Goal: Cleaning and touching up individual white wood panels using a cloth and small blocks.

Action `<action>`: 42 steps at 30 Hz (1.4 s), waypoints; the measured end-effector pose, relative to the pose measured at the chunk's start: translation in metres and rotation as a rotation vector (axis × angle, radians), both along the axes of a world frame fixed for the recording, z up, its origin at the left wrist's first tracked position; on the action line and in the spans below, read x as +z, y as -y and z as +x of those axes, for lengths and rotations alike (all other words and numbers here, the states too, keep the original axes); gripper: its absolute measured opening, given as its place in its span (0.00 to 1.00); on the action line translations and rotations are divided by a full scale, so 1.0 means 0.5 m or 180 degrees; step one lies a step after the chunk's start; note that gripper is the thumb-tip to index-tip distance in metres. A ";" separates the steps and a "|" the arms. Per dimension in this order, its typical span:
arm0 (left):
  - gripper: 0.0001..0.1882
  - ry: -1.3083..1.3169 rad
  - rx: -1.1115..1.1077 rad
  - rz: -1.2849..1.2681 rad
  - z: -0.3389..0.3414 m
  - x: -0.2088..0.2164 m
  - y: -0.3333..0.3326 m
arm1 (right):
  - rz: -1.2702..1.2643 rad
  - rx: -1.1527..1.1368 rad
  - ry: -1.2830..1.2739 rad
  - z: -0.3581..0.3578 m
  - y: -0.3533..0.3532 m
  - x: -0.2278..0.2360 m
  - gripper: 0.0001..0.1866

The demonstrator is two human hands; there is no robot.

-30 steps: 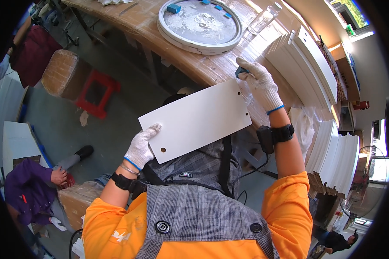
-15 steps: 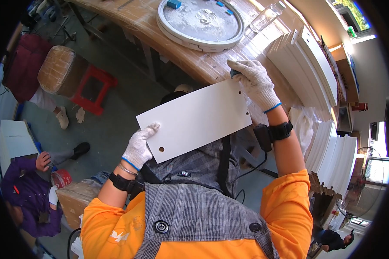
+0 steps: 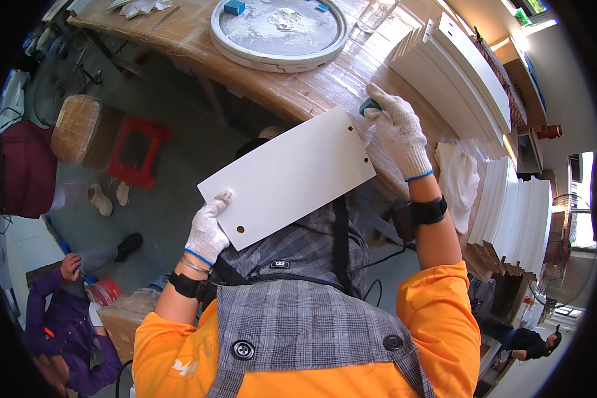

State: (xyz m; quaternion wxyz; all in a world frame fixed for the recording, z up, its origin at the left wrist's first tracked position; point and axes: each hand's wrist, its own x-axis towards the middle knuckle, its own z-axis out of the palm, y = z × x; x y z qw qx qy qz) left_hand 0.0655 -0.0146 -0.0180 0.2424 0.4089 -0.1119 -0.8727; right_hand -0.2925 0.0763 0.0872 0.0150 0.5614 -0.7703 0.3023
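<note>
My left hand [image 3: 209, 227], in a white knit glove, grips a flat white rectangular board [image 3: 288, 179] at its lower left end, thumb on top. The board lies tilted in front of my lap, with small dark holes near its ends. My right hand [image 3: 399, 129], gloved too, pinches a small blue block [image 3: 370, 106] between thumb and fingers. That hand hovers just beyond the board's right end, apart from it. On the table ahead, a round grey tray [image 3: 220, 50] carries white paste and blue blocks like this one [image 3: 234, 7].
The plastic-wrapped table [image 3: 179, 43] spans the far side. Stacked white boards [image 3: 444, 79] stand at its right, with more stacks [image 3: 511, 212] and a white cloth [image 3: 456, 174] nearer. A clear bottle [image 3: 377, 14] is beside the tray. Left are a red stool [image 3: 139, 151] and a seated person [image 3: 69, 318].
My right hand, with the blue block, has moved away from the board's right end, widening the gap. The left hand still holds the board; the whole view has shifted somewhat.
</note>
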 end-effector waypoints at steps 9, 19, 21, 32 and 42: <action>0.11 -0.0270 0.0042 0.0164 0.002 -0.025 -0.001 | -0.0362 -0.0496 0.0625 0.053 -0.153 -0.029 0.23; 0.16 -0.0122 0.0030 0.0028 -0.003 -0.018 -0.008 | -0.0661 0.0089 -0.0223 0.059 -0.131 -0.037 0.23; 0.16 -0.0144 0.0040 0.0020 -0.003 -0.018 -0.009 | -0.0667 0.0160 -0.0249 0.058 -0.129 -0.040 0.23; 0.11 -0.0079 0.0050 0.0047 0.002 -0.024 -0.007 | -0.0405 0.0135 -0.0629 0.057 -0.126 -0.041 0.26; 0.12 -0.0110 0.0065 0.0007 0.006 -0.027 -0.010 | -0.0260 -0.0035 -0.0898 0.072 -0.126 -0.032 0.25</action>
